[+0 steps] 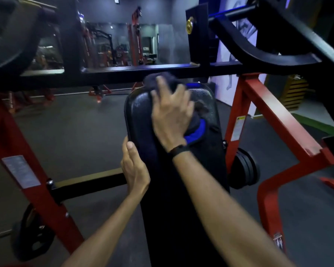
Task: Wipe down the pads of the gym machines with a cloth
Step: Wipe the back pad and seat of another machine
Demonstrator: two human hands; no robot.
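A long black pad runs away from the camera down the middle of the view, its far end rounded and glossy. The right hand lies flat on that far end with fingers spread, pressing a dark cloth with a blue edge against the pad; the hand's grip is open and flat rather than closed, and the cloth bunches out from under the fingertips at the top and from under the palm at the right. A black band sits on the right wrist. The left hand rests against the pad's left edge, nearer the camera, its grip loosely open with the thumb on top of the rim and the fingers along the side, holding nothing else. Red frame legs slope down on both sides of the pad, and a black crossbar passes just behind its far end. Black weight plates hang low on the right, beside the pad.
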